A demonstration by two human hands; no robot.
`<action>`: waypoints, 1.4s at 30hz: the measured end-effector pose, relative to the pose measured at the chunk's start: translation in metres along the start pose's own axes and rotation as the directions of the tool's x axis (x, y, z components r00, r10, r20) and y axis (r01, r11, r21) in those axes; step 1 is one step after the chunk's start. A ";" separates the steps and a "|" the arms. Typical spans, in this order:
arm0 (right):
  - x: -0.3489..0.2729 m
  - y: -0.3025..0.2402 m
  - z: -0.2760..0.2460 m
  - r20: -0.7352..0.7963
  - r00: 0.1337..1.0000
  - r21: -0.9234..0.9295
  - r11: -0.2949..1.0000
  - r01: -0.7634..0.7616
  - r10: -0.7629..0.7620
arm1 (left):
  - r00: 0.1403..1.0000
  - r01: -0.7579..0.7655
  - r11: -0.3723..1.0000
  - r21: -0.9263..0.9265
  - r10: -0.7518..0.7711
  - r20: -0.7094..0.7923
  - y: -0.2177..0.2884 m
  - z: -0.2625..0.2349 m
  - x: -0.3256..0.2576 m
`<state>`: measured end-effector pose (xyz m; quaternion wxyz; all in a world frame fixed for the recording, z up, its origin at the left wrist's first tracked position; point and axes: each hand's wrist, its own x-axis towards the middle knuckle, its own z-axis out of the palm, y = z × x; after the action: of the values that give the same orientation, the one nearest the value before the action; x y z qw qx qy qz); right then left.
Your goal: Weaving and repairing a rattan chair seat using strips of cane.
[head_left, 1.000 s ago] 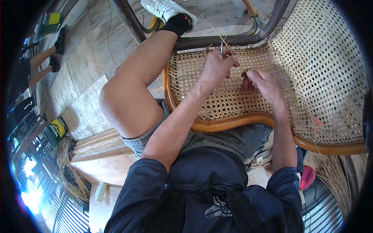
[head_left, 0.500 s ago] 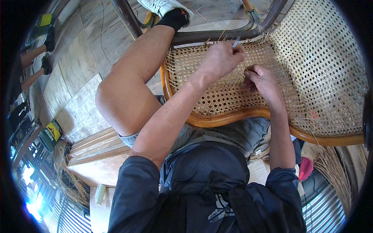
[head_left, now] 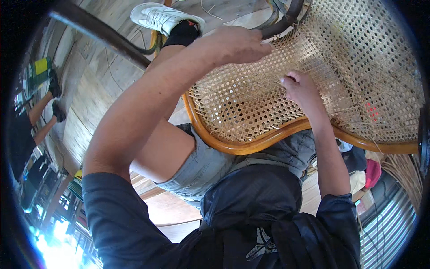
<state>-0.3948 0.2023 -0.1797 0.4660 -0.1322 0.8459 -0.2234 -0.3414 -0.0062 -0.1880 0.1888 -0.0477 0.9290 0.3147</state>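
right hand (head_left: 301, 92): fingers curled down and pressed onto the honey-coloured woven cane seat panel (head_left: 251, 96), tips pinched on the weave; can't tell if there's a strand between them

cane panel: right under both sets of fingers, held in a bent glossy orange-brown wooden chair frame (head_left: 251, 145) that rests on the person's lap, just below the right hand's knuckles

left hand (head_left: 235, 45): raised above the far edge of the seat, fingers closed into a loose fist with the palm down; whatever it grips is hidden from here, so can't tell

beyond the left fingers: dark curved wooden chair rail (head_left: 286, 18), touching the top of the weave

further out: white laced sneaker over a black sock (head_left: 163, 18) on the plank floor

tip for this bit: I'd say keep the right fingers pinning the weave flat while the left pulls straight and even, so the mesh holes stay square
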 end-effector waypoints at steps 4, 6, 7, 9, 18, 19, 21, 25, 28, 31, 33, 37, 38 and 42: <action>-0.006 -0.003 0.012 -0.108 0.994 -0.278 0.958 -0.064 0.035 | 0.949 -0.167 0.964 0.205 0.101 0.300 -0.021 0.006 0.018; -0.007 -0.007 0.017 -0.094 0.992 -0.325 0.939 -0.109 0.083 | 0.919 -0.246 0.958 0.147 0.182 0.351 -0.027 0.016 0.026; -0.009 -0.005 0.018 -0.097 0.990 -0.323 0.938 -0.128 0.101 | 0.912 -0.271 0.959 0.084 0.228 0.342 -0.024 0.019 0.027; -0.011 -0.002 0.019 -0.184 0.982 -0.279 0.956 -0.091 0.040 | 0.899 -0.302 0.953 0.008 0.282 0.336 -0.020 0.025 0.031; -0.020 -0.014 0.012 -0.120 0.964 -0.190 0.948 -0.256 0.237 | 0.865 -0.412 0.910 0.055 0.371 0.336 -0.001 0.039 0.036; -0.019 -0.014 0.012 -0.115 0.963 -0.190 0.946 -0.262 0.244 | 0.863 -0.412 0.910 0.048 0.372 0.341 0.001 0.038 0.036; -0.015 -0.013 0.013 -0.083 0.968 -0.236 0.939 -0.252 0.239 | 0.847 -0.488 0.870 0.068 0.454 0.277 0.005 0.038 0.034; -0.015 -0.011 0.021 -0.121 0.962 -0.308 0.912 -0.270 0.244 | 0.821 -0.543 0.823 0.166 0.480 0.309 0.013 0.044 0.032; -0.018 -0.003 0.032 -0.204 0.975 -0.434 0.886 -0.167 0.083 | 0.798 -0.571 0.812 0.122 0.514 0.315 0.000 0.046 0.041; -0.016 -0.009 0.041 -0.212 0.959 -0.438 0.859 -0.265 0.188 | 0.785 -0.548 0.836 -0.004 0.516 0.343 -0.008 0.046 0.043; -0.014 -0.010 0.043 -0.254 0.957 -0.482 0.840 -0.249 0.138 | 0.822 -0.476 0.877 0.064 0.418 0.386 0.003 0.037 0.040; -0.012 -0.020 0.039 -0.252 0.961 -0.587 0.772 -0.242 0.109 | 0.846 -0.486 0.865 0.128 0.428 0.318 0.004 0.045 0.040; -0.022 -0.035 0.031 -0.235 0.972 -0.617 0.768 -0.170 0.027 | 0.856 -0.468 0.872 0.142 0.406 0.321 -0.001 0.038 0.039; -0.026 -0.044 0.003 -0.055 0.974 -0.675 0.727 0.125 -0.218 | 0.928 -0.284 0.932 0.225 0.208 0.309 -0.045 -0.003 0.029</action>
<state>-0.3777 0.1746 -0.1404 0.3089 -0.3527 0.8822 0.0436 -0.3596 -0.0427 -0.2227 0.2816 0.1412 0.9251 0.2120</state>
